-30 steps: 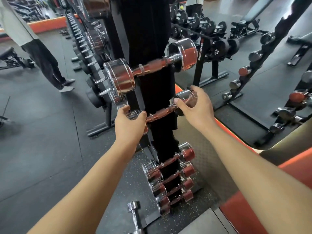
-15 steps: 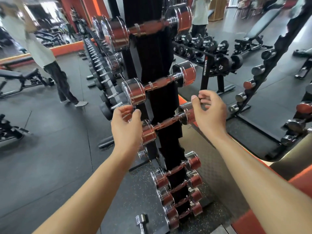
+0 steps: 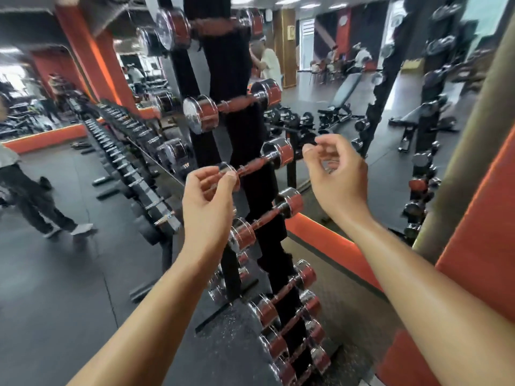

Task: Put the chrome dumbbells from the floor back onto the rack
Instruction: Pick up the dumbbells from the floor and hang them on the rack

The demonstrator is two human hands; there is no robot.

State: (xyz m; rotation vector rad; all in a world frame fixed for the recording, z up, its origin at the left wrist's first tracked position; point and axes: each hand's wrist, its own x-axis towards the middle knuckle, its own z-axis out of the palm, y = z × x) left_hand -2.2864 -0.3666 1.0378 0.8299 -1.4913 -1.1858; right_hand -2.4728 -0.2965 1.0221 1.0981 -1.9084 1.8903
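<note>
Chrome dumbbell [image 3: 252, 165] on rack [image 3: 223, 65]. Left hand [image 3: 207, 201], 7 o'clock: fingers curled at its head, grip unclear. Right hand [image 3: 337, 176], 3 o'clock: loosely curled, empty.

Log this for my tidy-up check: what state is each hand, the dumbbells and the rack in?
left hand: fingers curled in front of a racked dumbbell's end, contact unclear.
right hand: loosely curled, holding nothing.
chrome dumbbells: lying across the rack's tiers.
rack: upright, several tiers filled.

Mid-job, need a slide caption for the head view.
Left hand and empty right hand curl before a shiny chrome dumbbell on the tall black rack.
</note>
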